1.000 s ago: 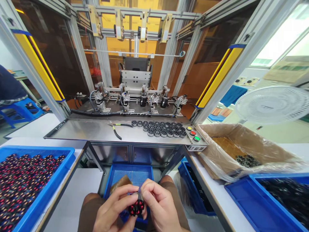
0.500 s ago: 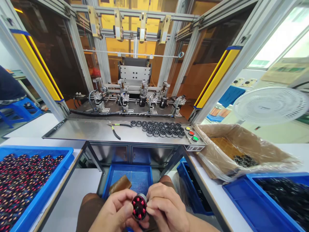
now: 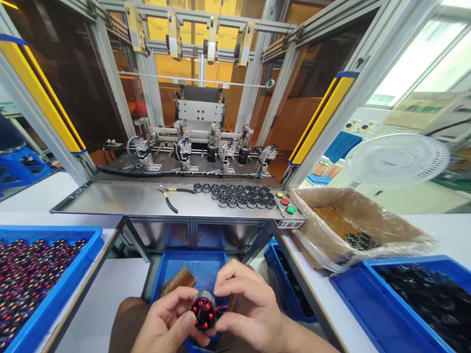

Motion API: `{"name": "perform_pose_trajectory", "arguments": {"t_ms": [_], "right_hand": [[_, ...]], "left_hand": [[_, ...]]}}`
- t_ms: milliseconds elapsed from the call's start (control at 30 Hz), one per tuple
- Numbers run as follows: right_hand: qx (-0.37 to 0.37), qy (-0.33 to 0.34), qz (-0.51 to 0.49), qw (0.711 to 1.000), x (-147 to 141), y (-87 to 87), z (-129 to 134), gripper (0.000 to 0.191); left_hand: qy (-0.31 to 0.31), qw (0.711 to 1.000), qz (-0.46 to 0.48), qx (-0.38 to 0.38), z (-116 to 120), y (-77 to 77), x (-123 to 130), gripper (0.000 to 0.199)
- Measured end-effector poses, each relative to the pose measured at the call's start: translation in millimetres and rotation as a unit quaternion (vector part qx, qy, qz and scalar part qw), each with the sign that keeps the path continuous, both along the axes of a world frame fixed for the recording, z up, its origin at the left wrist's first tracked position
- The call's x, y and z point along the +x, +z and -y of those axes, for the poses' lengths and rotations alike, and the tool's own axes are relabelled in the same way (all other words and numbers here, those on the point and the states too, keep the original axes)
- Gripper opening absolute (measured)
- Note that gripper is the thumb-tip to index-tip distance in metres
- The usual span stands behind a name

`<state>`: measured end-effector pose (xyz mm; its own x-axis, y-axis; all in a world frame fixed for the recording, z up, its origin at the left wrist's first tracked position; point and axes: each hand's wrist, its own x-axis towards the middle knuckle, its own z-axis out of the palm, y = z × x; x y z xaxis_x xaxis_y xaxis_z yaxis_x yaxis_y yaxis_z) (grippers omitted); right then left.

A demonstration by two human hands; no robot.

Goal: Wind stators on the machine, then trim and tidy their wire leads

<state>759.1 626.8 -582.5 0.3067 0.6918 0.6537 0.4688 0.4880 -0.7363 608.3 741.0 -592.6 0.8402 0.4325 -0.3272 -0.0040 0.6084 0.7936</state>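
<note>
My left hand [image 3: 172, 318] is closed round a small motor stator [image 3: 203, 314], low in the view above my lap. The stator has a grey outer ring and red windings inside, and its open face is turned up toward me. Thin red wires [image 3: 222, 308] stick out from its right side. Around these wires my right hand [image 3: 253, 309] is open, thumb and index finger apart, their tips close to the stator's edge; whether they touch it I cannot tell.
Several black-and-grey ring parts [image 3: 243, 196] stand on the metal ledge [image 3: 121, 198] beside cutting pliers [image 3: 169, 198] and push buttons [image 3: 285, 201]. Left is a blue tray [image 3: 96, 238] of wound stators; right are a plastic-lined box [image 3: 397, 230] and another blue tray [image 3: 353, 294]. A fan [image 3: 397, 159] stands behind.
My right thumb and fingers have spread from a pinch at the stator's edge, and red wires now show between them. My left hand still holds the stator. The whole view has shifted slightly.
</note>
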Motion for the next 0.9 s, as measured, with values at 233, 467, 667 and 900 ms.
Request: {"name": "perform_pose_trajectory", "arguments": {"t_ms": [233,467,667,900], "right_hand": [[-0.012,-0.028,0.098,0.995,-0.4,8.3,4.2,0.005],[-0.029,-0.068,0.129,0.989,-8.6,16.4,3.2,0.015],[-0.015,-0.005,0.18,0.984,-4.4,20.9,0.6,0.01],[-0.045,-0.061,0.18,0.981,-5.0,29.6,-0.9,0.013]], "left_hand": [[0.008,1.0,0.002,-0.008,0.9,-5.4,-3.0,0.047],[0.075,0.984,0.16,-0.01,-4.6,-10.8,-3.1,0.051],[-0.19,0.973,0.104,-0.085,-15.6,-23.4,7.8,0.061],[-0.081,0.982,0.151,-0.08,-4.2,-18.0,2.2,0.028]]}}
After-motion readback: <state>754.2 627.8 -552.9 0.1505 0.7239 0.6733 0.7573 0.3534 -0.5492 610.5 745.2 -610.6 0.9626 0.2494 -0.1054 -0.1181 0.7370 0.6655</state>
